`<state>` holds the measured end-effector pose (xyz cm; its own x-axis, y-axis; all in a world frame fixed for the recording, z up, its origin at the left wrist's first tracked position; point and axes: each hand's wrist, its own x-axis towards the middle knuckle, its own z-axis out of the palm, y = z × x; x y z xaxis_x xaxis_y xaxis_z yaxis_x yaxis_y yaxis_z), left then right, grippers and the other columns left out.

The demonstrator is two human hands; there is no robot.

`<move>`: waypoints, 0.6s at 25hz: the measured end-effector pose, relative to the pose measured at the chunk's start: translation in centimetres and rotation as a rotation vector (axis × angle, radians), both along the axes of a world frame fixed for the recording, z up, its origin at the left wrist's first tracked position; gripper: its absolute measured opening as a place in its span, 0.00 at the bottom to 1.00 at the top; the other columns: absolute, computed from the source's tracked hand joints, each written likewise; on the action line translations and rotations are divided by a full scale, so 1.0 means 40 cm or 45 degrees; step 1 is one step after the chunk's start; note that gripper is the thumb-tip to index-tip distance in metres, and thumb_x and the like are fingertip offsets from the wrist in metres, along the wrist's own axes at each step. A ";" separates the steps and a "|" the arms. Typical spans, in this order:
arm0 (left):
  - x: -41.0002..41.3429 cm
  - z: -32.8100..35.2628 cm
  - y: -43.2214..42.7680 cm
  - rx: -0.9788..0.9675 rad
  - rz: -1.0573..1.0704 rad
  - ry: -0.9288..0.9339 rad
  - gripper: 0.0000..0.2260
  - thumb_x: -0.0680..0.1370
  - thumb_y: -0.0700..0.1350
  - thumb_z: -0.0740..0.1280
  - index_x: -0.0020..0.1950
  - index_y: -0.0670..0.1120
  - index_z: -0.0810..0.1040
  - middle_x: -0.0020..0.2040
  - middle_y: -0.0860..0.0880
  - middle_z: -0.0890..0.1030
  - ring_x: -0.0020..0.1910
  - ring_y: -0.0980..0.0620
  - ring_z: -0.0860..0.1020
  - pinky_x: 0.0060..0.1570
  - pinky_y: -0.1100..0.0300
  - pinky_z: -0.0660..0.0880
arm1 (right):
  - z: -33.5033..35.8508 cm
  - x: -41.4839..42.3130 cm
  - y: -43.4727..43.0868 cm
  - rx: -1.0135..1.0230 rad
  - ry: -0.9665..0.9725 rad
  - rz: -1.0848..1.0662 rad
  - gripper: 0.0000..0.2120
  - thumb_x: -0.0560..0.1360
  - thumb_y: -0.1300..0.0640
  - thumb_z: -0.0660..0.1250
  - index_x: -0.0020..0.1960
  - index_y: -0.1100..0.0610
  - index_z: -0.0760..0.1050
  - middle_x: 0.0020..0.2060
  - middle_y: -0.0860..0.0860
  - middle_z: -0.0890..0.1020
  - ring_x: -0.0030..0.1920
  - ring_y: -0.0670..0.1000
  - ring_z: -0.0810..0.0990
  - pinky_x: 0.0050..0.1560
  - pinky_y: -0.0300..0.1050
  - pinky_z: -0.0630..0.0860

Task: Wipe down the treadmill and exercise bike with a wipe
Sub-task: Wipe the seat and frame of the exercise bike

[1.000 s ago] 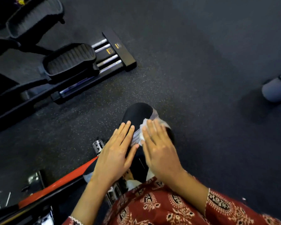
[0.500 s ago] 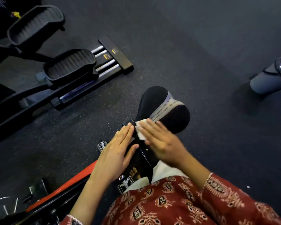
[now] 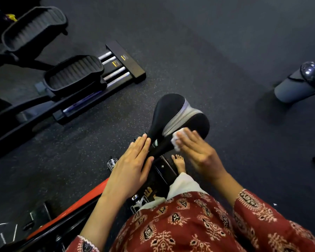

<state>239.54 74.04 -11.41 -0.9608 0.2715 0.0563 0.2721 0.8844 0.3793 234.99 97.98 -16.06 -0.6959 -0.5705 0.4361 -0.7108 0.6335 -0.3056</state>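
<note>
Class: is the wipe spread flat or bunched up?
Bunched up: the wipe shows as a small crumpled wad pressed by the right hand against the bike seat.

No text can be read with certainty. Two small yellow labels sit on the black rear base bar of the elliptical trainer, but their print is too small and blurred. A small round mark on the black frame of the exercise bike is also not legible.
</note>
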 end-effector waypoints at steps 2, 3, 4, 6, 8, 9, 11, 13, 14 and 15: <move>-0.006 0.005 0.007 -0.036 -0.009 0.015 0.24 0.79 0.50 0.54 0.70 0.37 0.70 0.70 0.41 0.70 0.67 0.44 0.71 0.68 0.49 0.61 | 0.004 -0.008 0.056 -0.035 0.016 -0.156 0.18 0.76 0.66 0.62 0.65 0.67 0.71 0.66 0.61 0.72 0.69 0.63 0.69 0.67 0.63 0.67; -0.011 0.007 0.012 -0.052 -0.016 0.020 0.24 0.79 0.50 0.54 0.69 0.37 0.71 0.70 0.40 0.70 0.67 0.44 0.71 0.67 0.46 0.61 | 0.002 -0.007 0.054 -0.050 0.030 -0.166 0.18 0.76 0.67 0.63 0.65 0.68 0.71 0.66 0.61 0.71 0.69 0.63 0.68 0.68 0.63 0.67; -0.018 0.007 0.018 -0.061 -0.024 0.022 0.24 0.79 0.50 0.54 0.69 0.37 0.71 0.70 0.40 0.70 0.67 0.43 0.72 0.66 0.45 0.61 | -0.001 -0.006 0.031 -0.064 0.045 -0.131 0.19 0.75 0.68 0.64 0.65 0.68 0.70 0.66 0.62 0.71 0.69 0.63 0.68 0.69 0.62 0.66; -0.032 0.003 0.029 -0.064 -0.040 0.013 0.24 0.79 0.50 0.54 0.69 0.37 0.71 0.70 0.39 0.70 0.67 0.42 0.72 0.66 0.45 0.61 | -0.007 -0.002 -0.036 -0.070 0.035 0.024 0.19 0.76 0.70 0.64 0.66 0.68 0.70 0.66 0.62 0.72 0.70 0.62 0.67 0.71 0.59 0.64; -0.050 0.006 0.041 -0.079 -0.046 -0.008 0.24 0.79 0.51 0.54 0.70 0.38 0.71 0.71 0.40 0.69 0.68 0.43 0.71 0.67 0.45 0.60 | -0.011 0.002 -0.067 -0.039 0.061 0.112 0.19 0.77 0.70 0.61 0.67 0.67 0.69 0.67 0.62 0.72 0.71 0.61 0.67 0.71 0.57 0.64; -0.061 0.008 0.049 -0.092 -0.050 -0.013 0.25 0.79 0.51 0.54 0.70 0.39 0.70 0.71 0.40 0.69 0.68 0.43 0.70 0.67 0.45 0.59 | -0.014 0.001 -0.060 -0.031 0.078 0.110 0.19 0.77 0.70 0.61 0.67 0.66 0.69 0.67 0.61 0.72 0.71 0.60 0.67 0.71 0.56 0.64; -0.083 0.012 0.067 -0.100 -0.068 -0.018 0.25 0.79 0.52 0.53 0.71 0.39 0.69 0.71 0.40 0.68 0.69 0.43 0.69 0.67 0.45 0.58 | -0.035 0.006 -0.032 -0.060 0.116 0.008 0.20 0.76 0.71 0.64 0.67 0.66 0.70 0.67 0.60 0.71 0.71 0.60 0.67 0.71 0.56 0.65; -0.105 0.011 0.086 -0.088 -0.101 -0.034 0.26 0.79 0.53 0.53 0.72 0.39 0.68 0.72 0.40 0.67 0.71 0.42 0.67 0.68 0.46 0.57 | -0.064 0.019 -0.011 -0.137 0.095 -0.234 0.27 0.70 0.72 0.71 0.67 0.67 0.69 0.68 0.61 0.70 0.72 0.61 0.65 0.71 0.58 0.64; -0.117 0.008 0.098 -0.085 -0.115 -0.042 0.26 0.79 0.53 0.52 0.72 0.39 0.67 0.73 0.40 0.66 0.71 0.42 0.66 0.69 0.47 0.57 | -0.075 0.026 -0.007 -0.185 0.049 -0.381 0.29 0.69 0.72 0.73 0.68 0.67 0.68 0.68 0.62 0.69 0.72 0.61 0.64 0.71 0.58 0.63; -0.128 0.006 0.110 -0.085 -0.123 -0.048 0.27 0.79 0.54 0.52 0.72 0.39 0.66 0.73 0.40 0.65 0.72 0.42 0.65 0.70 0.48 0.57 | -0.083 0.033 -0.009 -0.259 -0.001 -0.523 0.30 0.69 0.71 0.74 0.68 0.68 0.68 0.69 0.63 0.68 0.72 0.62 0.63 0.72 0.59 0.63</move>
<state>234.40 78.43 -11.18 -0.9311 0.3647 -0.0007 0.3437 0.8783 0.3322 236.30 97.64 -19.38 -0.8467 -0.1499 0.5104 -0.4131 0.7898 -0.4534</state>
